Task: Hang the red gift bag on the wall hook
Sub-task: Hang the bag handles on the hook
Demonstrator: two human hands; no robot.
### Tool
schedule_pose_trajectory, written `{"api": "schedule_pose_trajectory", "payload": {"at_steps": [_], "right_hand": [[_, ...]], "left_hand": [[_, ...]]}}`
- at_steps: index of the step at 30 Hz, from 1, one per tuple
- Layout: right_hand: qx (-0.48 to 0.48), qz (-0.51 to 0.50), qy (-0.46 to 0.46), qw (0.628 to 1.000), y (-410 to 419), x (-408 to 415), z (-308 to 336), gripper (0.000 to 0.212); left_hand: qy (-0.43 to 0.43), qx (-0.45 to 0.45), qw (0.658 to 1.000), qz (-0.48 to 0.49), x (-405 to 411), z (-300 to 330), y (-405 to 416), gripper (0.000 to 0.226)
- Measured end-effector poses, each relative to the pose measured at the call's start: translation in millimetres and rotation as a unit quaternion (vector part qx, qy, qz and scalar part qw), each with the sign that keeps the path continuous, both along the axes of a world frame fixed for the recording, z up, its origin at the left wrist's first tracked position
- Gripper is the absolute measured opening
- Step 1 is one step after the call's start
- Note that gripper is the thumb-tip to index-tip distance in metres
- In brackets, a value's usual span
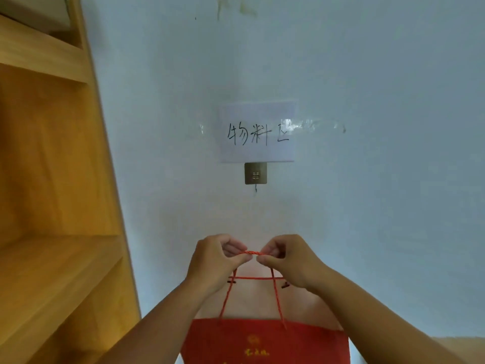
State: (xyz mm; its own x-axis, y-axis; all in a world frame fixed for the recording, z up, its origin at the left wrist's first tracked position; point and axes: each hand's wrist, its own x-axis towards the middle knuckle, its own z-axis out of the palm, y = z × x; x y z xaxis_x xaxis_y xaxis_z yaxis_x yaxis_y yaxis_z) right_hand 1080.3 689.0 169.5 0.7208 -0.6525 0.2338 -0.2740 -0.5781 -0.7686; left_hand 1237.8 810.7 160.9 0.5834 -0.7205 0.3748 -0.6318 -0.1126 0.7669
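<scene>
A red gift bag (265, 342) with gold print hangs at the bottom centre from its red twisted cord handles (252, 253). My left hand (215, 261) and my right hand (286, 261) pinch the top of the cords between them, close together. The wall hook (255, 174), a small square brass-coloured plate with a thin wire hook below it, is stuck on the white wall well above my hands. The cords are apart from the hook.
A white paper sign (258, 132) with handwritten characters is taped just above the hook. A wooden shelving unit (52, 179) stands close on the left. Shiny tape traces (315, 124) mark the wall to the right of the sign.
</scene>
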Motion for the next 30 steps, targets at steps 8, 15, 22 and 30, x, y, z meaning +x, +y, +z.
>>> {"api": "schedule_pose_trajectory", "payload": {"at_steps": [8,15,22,30], "right_hand": [[0.051,-0.066,-0.06,0.995,-51.0,39.2,32.3,0.007],[0.068,-0.112,-0.16,0.979,-94.3,75.1,49.4,0.004],[0.002,-0.127,-0.205,0.971,-126.7,102.8,62.5,0.002],[-0.003,-0.137,-0.152,0.979,-143.1,117.9,29.0,0.006]], "left_hand": [[0.055,-0.047,0.996,-0.053,50.3,29.3,-74.2,0.016],[0.116,-0.079,0.988,-0.065,75.6,51.6,-113.2,0.019],[0.095,-0.116,0.988,-0.038,93.3,68.6,-145.4,0.011],[0.017,-0.06,0.998,0.005,98.8,36.3,-159.3,0.012]]}}
